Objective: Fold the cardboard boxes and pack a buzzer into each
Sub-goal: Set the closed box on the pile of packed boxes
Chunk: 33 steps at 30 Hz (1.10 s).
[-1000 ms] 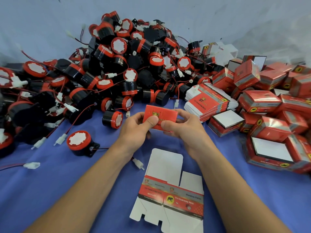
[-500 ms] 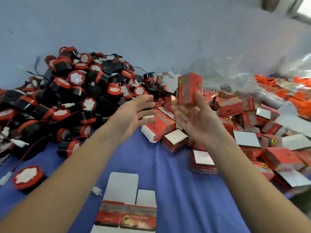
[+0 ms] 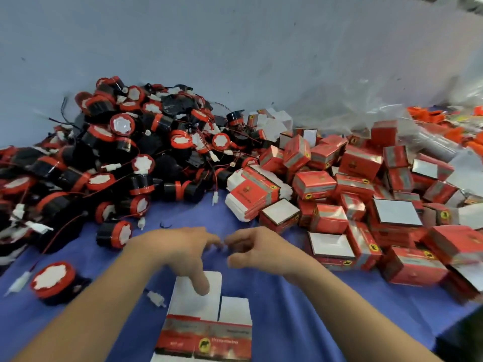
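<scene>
A flat unfolded red and white box blank (image 3: 209, 325) lies on the blue cloth near the front edge. My left hand (image 3: 180, 252) hovers over its far white flap, fingers loosely spread, thumb hanging down in front of the flap. My right hand (image 3: 258, 249) is beside it, just right, fingers loosely curled, holding nothing. A big heap of black and red buzzers (image 3: 130, 158) with red wires fills the left. A stack of flat blanks (image 3: 253, 194) lies beyond my hands. Folded red boxes (image 3: 366, 199) are piled at the right.
One loose buzzer (image 3: 52, 280) lies at the near left, another buzzer (image 3: 115, 233) sits just left of my left hand. A white wire connector (image 3: 155, 299) lies beside the blank. Clear plastic bags with orange parts (image 3: 444, 121) sit at the far right.
The folded red box that both hands held has left my right hand toward the pile at the right. Both hands have come down, empty, over the flat blank.
</scene>
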Motion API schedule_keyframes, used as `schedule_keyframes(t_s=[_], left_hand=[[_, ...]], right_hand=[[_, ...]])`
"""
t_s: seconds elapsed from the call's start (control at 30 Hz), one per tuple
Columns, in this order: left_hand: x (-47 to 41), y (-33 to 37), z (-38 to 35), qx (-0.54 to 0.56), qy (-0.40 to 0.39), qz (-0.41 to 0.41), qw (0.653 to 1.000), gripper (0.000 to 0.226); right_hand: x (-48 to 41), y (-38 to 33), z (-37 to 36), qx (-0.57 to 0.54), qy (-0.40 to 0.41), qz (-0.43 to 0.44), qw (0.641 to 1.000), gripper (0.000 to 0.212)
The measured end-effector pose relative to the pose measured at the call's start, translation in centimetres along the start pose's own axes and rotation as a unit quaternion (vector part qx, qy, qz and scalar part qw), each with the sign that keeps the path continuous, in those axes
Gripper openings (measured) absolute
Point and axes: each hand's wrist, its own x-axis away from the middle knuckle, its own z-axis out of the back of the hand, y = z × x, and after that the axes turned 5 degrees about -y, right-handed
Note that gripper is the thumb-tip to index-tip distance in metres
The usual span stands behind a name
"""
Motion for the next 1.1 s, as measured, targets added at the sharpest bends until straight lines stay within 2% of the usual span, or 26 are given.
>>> schedule_keyframes(t_s=[0.07,0.1,0.13,0.2,0.27,0.37,0.47,0.53,0.63,0.7,0.77,0.8,0.83,0.87,0.93,0.97,1.0,1.03,1.1], left_hand=[[0.2,-0.2,-0.8,-0.055,0.022,0.032,0.998,0.092],[0.2,-0.2,-1.2,-0.056,0.035,0.038,0.997,0.081],[0.0,-0.3,-1.5,-0.042,0.045,0.037,0.997,0.067],[-0.2,-0.5,-1.8,0.01,0.04,0.023,0.999,0.047],[-0.1,-0.9,-1.8,0.055,0.038,0.006,0.998,0.035],[0.0,-1.6,-1.7,0.107,0.068,-0.016,0.992,0.031],[0.1,-2.3,-1.2,0.167,0.173,-0.022,0.97,0.028],[-0.1,-2.7,-0.9,0.247,0.292,-0.006,0.924,0.026],[-0.8,-3.2,-1.2,0.407,0.428,0.016,0.807,0.03],[-1.3,-4.1,-1.8,0.513,0.47,0.027,0.718,0.029],[-1.6,-5.0,-2.4,0.612,0.484,0.033,0.625,0.025],[-1.5,-5.4,-2.8,0.639,0.491,0.039,0.591,0.024],[-1.5,-5.6,-3.3,0.635,0.507,0.047,0.58,0.023],[-1.4,-5.7,-3.7,0.59,0.537,0.06,0.6,0.023],[-1.0,-5.4,-4.3,0.373,0.611,0.102,0.691,0.032],[-0.7,-5.1,-4.4,0.24,0.646,0.113,0.716,0.038],[-0.5,-4.6,-4.3,0.142,0.665,0.095,0.727,0.039],[-0.3,-3.9,-4.3,0.097,0.656,0.056,0.746,0.038],[0.0,-2.1,-4.4,0.117,0.566,-0.018,0.816,0.039]], right_hand=[[0.5,-0.3,-1.1,0.086,-0.058,0.018,0.994,0.068],[0.7,-0.6,-1.5,0.14,-0.072,0.022,0.987,0.081],[0.8,-0.9,-2.1,0.202,-0.069,0.025,0.977,0.088],[0.9,-1.1,-3.2,0.294,-0.042,0.028,0.955,0.089],[0.9,-1.3,-3.8,0.284,-0.025,0.017,0.958,0.08],[0.3,-1.5,-3.9,0.24,-0.012,0.009,0.971,0.047],[-0.8,-1.0,-4.3,0.18,0.057,-0.002,0.982,0.023],[-1.7,-0.4,-4.7,0.146,0.164,-0.019,0.975,0.012],[-2.5,0.0,-4.8,-0.02,0.294,-0.027,0.955,0.028],[-3.2,-0.1,-4.8,-0.136,0.308,-0.036,0.941,0.034],[-4.1,-0.2,-4.5,-0.185,0.286,-0.042,0.939,0.026],[-4.7,-0.3,-4.3,-0.216,0.273,-0.041,0.936,0.025],[-5.3,-0.3,-4.3,-0.264,0.258,-0.034,0.929,0.024],[-5.8,-0.5,-4.3,-0.313,0.241,-0.026,0.918,0.023],[-6.7,-0.8,-4.6,-0.353,0.239,-0.014,0.904,0.022],[-7.3,-0.7,-4.8,-0.354,0.253,-0.009,0.9,0.022],[-7.8,-0.7,-5.1,-0.343,0.27,-0.002,0.9,0.023],[-8.1,-0.6,-5.3,-0.324,0.285,0.005,0.902,0.023],[-8.3,-0.6,-5.7,-0.288,0.307,0.009,0.907,0.023]])
